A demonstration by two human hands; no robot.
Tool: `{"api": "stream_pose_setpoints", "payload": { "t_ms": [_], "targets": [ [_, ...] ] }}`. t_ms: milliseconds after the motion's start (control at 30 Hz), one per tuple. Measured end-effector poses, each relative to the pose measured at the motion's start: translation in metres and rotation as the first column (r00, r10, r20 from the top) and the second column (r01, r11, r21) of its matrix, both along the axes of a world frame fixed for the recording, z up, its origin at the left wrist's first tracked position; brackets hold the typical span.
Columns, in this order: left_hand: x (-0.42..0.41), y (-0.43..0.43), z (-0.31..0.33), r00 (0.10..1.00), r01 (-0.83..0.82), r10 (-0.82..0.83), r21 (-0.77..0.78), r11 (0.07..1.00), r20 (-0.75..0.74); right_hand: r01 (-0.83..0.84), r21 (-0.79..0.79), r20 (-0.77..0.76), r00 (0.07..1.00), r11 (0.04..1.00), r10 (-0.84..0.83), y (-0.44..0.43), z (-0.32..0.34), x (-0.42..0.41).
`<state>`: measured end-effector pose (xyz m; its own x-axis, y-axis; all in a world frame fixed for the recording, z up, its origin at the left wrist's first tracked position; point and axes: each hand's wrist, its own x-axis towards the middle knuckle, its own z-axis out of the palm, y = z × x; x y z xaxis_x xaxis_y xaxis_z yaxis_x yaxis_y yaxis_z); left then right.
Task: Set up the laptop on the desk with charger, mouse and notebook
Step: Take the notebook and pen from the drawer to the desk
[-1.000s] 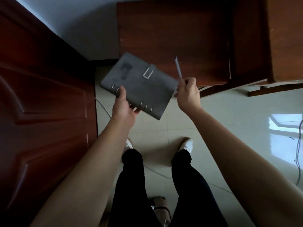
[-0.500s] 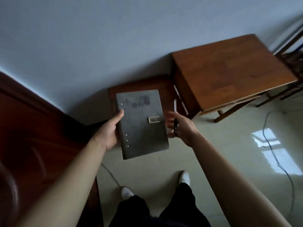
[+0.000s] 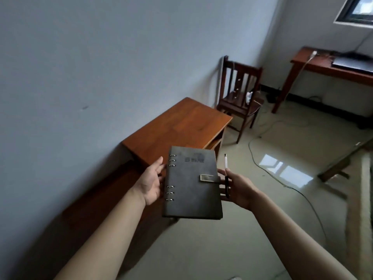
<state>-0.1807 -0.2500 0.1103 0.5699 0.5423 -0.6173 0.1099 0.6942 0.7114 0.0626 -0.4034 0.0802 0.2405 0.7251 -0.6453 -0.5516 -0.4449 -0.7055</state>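
Observation:
A grey ring-bound notebook with a metal clasp is held flat in front of me, between both hands. My left hand grips its ringed spine edge. My right hand supports the clasp edge and also holds a black and white pen upright. Far off at the top right stands the desk with a closed dark laptop and a white charger plug and cable on it.
A low wooden side table stands against the wall just beyond the notebook. A wooden chair is behind it. Cables trail over the glossy tiled floor. A wooden frame juts in at the right.
My view has swung up and to the right, away from the door and my feet, bringing the chair and desk into sight. The notebook has turned level, and my right hand now touches it.

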Motion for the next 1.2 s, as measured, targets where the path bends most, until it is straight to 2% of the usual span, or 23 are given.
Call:
{"api": "stream_pose_setpoints", "payload": {
  "t_ms": [200, 300, 467, 700, 933, 1200],
  "targets": [
    [0.128, -0.004, 0.008, 0.993, 0.118, -0.118, 0.003, 0.993, -0.031, 0.075, 0.029, -0.057, 0.996, 0.997, -0.074, -0.029, 0.005, 0.12],
    [0.2, 0.0, 0.011, 0.97, 0.233, -0.232, 0.013, 0.972, -0.067, 0.134, 0.036, -0.065, 0.989, 0.99, -0.131, -0.052, 0.007, 0.184],
    [0.31, -0.004, 0.012, 0.903, 0.415, -0.405, 0.049, 0.908, -0.14, 0.235, 0.042, -0.069, 0.97, 0.971, -0.231, -0.09, 0.01, 0.27],
    [0.471, -0.004, -0.012, 0.818, 0.565, -0.561, -0.009, 0.825, -0.124, 0.414, -0.007, -0.08, 0.907, 0.91, -0.413, -0.126, -0.008, 0.38],
    [0.652, 0.028, -0.039, 0.749, 0.661, -0.662, -0.027, 0.75, -0.039, 0.544, -0.037, -0.059, 0.836, 0.838, -0.546, -0.11, -0.02, 0.521],
    [0.859, 0.098, -0.015, 0.66, 0.751, -0.751, -0.037, 0.659, 0.026, 0.659, -0.023, -0.086, 0.748, 0.752, -0.658, -0.053, 0.007, 0.693]
  ]
}}
